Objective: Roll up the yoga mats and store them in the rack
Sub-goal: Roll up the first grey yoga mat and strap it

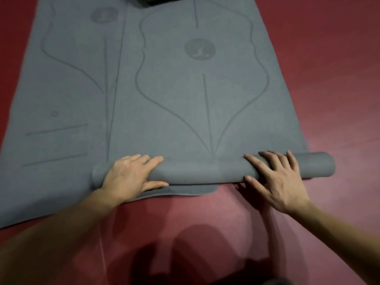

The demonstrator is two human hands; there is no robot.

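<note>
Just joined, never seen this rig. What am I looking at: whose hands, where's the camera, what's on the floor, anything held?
No robot grip here: a person works with two bare hands. The one picture comes from a wide-angle camera on their head, looking forward and down. On the red floor lies a grey yoga mat, its near end wound into a roll. The left hand and right hand rest on that roll, fingers fairly straight, pressing rather than clutching; nothing is lifted. A second grey mat lies flat to the left, seemingly partly under the first. The dark object at the top edge is cut off.
</note>
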